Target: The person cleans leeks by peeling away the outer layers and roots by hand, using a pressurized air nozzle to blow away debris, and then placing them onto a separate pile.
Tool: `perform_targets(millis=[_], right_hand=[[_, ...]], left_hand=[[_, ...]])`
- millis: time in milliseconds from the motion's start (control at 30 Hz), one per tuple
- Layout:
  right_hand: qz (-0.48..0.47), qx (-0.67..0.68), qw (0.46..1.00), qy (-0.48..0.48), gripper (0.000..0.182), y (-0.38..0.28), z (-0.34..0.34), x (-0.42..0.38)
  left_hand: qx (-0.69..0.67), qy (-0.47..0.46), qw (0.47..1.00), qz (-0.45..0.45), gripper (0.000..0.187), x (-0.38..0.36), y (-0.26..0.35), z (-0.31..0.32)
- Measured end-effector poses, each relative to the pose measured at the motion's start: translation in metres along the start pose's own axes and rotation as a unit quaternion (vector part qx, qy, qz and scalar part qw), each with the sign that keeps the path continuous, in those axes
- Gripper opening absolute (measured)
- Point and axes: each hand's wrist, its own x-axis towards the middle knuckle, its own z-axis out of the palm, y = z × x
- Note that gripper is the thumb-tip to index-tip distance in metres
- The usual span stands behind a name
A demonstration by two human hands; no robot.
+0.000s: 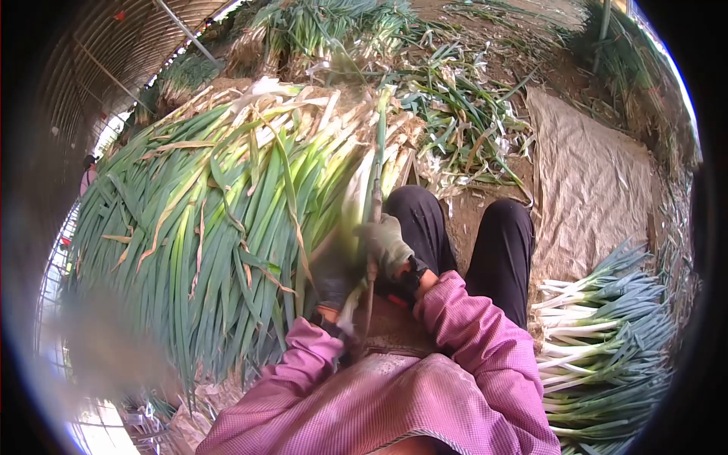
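Note:
My right hand (387, 241), in a pale grey glove, is closed around a long thin rod-like tool (377, 199) that stands nearly upright before my knees. Below the fist a thin brownish length (369, 303) runs down toward my lap. My left hand (331, 287), darkly gloved, is low beside the right one; its fingers are smeared, and I cannot tell what they hold. Just above it a pale green-onion stalk (355, 193) shows blurred. Against my left side lies a big heap of long green onions (220, 205), root ends away from me and leaves toward me.
Trimmed green onions (599, 341) lie in a row at my right, white ends inward. Beyond them a brown cloth (588, 174) covers the ground. Peeled leaves (470, 114) litter the soil ahead, with more onion bundles (326, 30) behind. A person (89, 174) is at the far left.

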Motion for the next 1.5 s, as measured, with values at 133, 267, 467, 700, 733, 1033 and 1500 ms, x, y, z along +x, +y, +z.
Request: perform_targets(millis=[133, 267, 467, 700, 733, 1033, 1500], right_hand=[[-0.058, -0.031, 0.998, -0.013, 0.027, 0.019, 0.001, 0.023], [-0.041, -0.039, 0.998, -0.029, 0.026, 0.005, -0.003, 0.037], [0.006, 0.003, 1.000, -0.020, 0.026, 0.014, -0.002, 0.027], [0.068, 0.103, 0.982, -0.140, 0.033, 0.019, 0.008, -0.102], [0.046, 0.077, 0.988, -0.122, 0.034, 0.022, 0.011, -0.104], [0.032, 0.017, 0.997, -0.074, 0.041, 0.038, 0.002, -0.097], [0.039, 0.055, 0.994, -0.090, 0.033, 0.035, 0.003, -0.103]], left_hand=[[-0.168, -0.049, 0.978, -0.115, 0.012, -0.001, 0.006, -0.003], [0.199, -0.063, 0.975, 0.080, 0.019, -0.019, -0.036, 0.027], [-0.035, -0.063, 0.997, 0.039, 0.032, -0.026, -0.043, 0.031], [-0.258, -0.243, 0.923, -0.149, 0.039, 0.078, -0.087, -0.030], [-0.346, -0.236, 0.890, -0.183, 0.037, 0.097, -0.086, -0.027], [0.088, -0.100, 0.991, 0.019, 0.043, 0.127, -0.093, 0.055], [0.242, -0.308, 0.910, -0.135, 0.032, 0.097, -0.052, 0.049]])
